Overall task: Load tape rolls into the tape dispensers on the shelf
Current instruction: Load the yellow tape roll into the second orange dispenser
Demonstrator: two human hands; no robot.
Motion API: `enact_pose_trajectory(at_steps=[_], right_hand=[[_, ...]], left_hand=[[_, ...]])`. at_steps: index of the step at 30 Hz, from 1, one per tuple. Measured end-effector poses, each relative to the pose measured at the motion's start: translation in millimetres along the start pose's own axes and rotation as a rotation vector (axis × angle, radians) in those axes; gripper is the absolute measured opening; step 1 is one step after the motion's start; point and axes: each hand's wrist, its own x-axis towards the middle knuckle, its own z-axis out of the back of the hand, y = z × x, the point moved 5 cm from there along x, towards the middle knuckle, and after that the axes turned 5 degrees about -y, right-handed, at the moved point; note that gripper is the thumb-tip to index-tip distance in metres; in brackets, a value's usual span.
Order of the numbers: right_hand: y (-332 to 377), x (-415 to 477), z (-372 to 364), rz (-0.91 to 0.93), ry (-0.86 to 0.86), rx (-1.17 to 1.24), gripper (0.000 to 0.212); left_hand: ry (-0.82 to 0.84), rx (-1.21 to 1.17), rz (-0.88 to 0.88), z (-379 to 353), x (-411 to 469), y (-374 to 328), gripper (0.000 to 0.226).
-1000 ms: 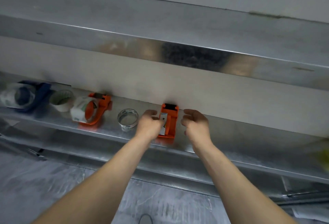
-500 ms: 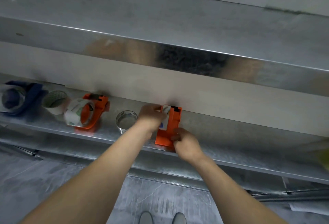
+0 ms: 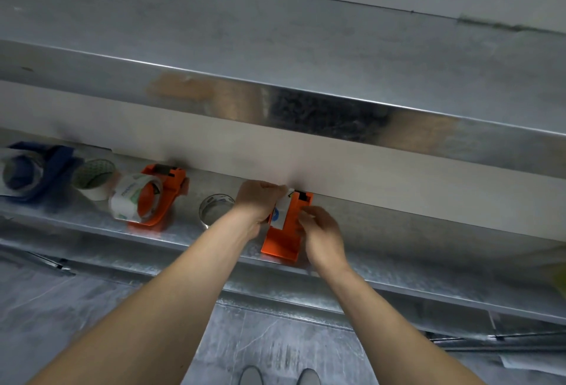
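Orange plastic marks the dispenser (image 3: 283,237) at the middle of the galvanised shelf (image 3: 428,262). It stands on its base with its black-tipped head close to the pale back wall (image 3: 398,176). A white roll (image 3: 281,211) sits against its left face, up near the head. The left hand (image 3: 255,201) grasps this roll, its fingers curled over the far side. The right hand (image 3: 321,231) holds the dispenser's right wall, with thumb and fingers bent round it.

Further left, a second orange dispenser (image 3: 167,197) carries a printed roll (image 3: 131,201) on its hub and leans slightly. At the far left a blue dispenser (image 3: 58,164) also holds a roll (image 3: 21,171). Two rolls stand loose on the shelf. A green-cored one (image 3: 95,178) is between the blue and the second orange dispenser. A clear one (image 3: 214,208) is just beside the left wrist.

The middle dispenser's base reaches the shelf's front lip, and its head nearly meets the wall, so it spans the shelf's depth. An upper shelf (image 3: 275,47) juts out overhead, and its shiny front edge mirrors the arms. The gap between the clear roll and the left wrist is narrow. The widest open stretch of shelf lies to the right of the right hand. Below the lip are the grey floor (image 3: 92,308) and the tips of two shoes (image 3: 251,377).
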Motion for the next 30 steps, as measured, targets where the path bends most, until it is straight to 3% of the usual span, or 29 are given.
enact_pose_trajectory(at_steps=[2,6,12,15,17,20,30], right_hand=[[11,-2,-3,0.018,-0.007,0.045,0.024],[22,-2,-9,0.015,-0.052,-0.125,0.039],[25,-1,-10,0.077,-0.059,-0.187,0.021],[30,-3,0,0.144,-0.112,-0.225,0.031],[31,-2,16,0.185,-0.196,-0.320,0.032],[31,6,41,0.231,-0.274,-0.553,0.012],[-18,30,56,0.081,-0.106,-0.943,0.026]], left_hand=[[-0.023,-0.036,0.027,1,1,2,0.043],[-0.010,-0.080,0.084,3,2,5,0.046],[0.027,-0.107,0.095,4,7,6,0.038],[0.058,-0.109,0.095,3,12,7,0.040],[0.068,-0.107,0.084,2,14,7,0.042],[0.071,-0.073,0.070,2,18,9,0.043],[0.070,-0.063,0.064,1,24,14,0.040]])
